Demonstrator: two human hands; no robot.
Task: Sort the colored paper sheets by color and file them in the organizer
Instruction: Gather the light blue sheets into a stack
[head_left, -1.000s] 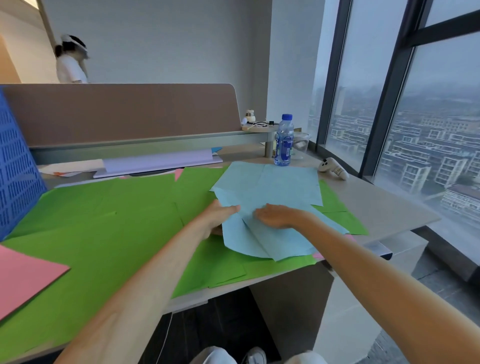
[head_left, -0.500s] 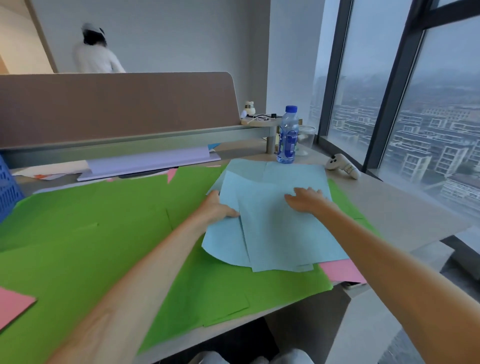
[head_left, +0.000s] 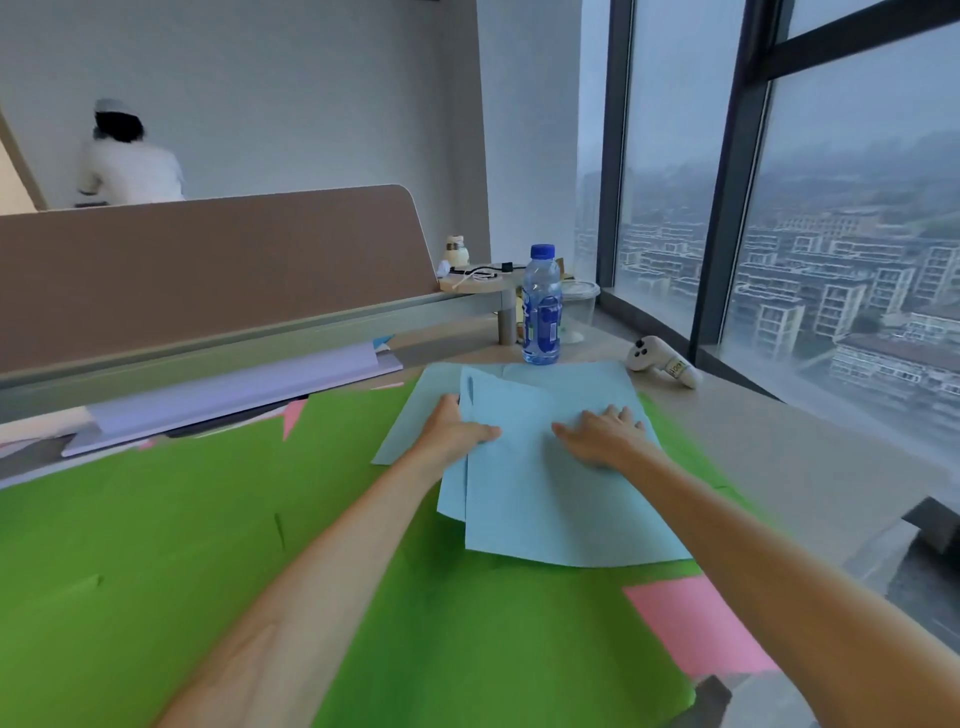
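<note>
Light blue paper sheets (head_left: 545, 483); bright green sheets (head_left: 208, 530); pink sheet (head_left: 691, 629); lavender stack (head_left: 234, 395); brown divider panel (head_left: 208, 270); clear water bottle (head_left: 541, 306), blue cap and label; white controller (head_left: 662, 361).

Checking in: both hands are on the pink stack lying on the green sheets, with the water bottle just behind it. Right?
Not quite. The head view shows that the stack the left hand and right hand are on is light blue, not pink. It does lie on the green sheets, with the water bottle just behind it.

Left hand (head_left: 456, 427), right hand (head_left: 605, 435) on blue sheets (head_left: 550, 512) over green sheets (head_left: 208, 551)
</note>
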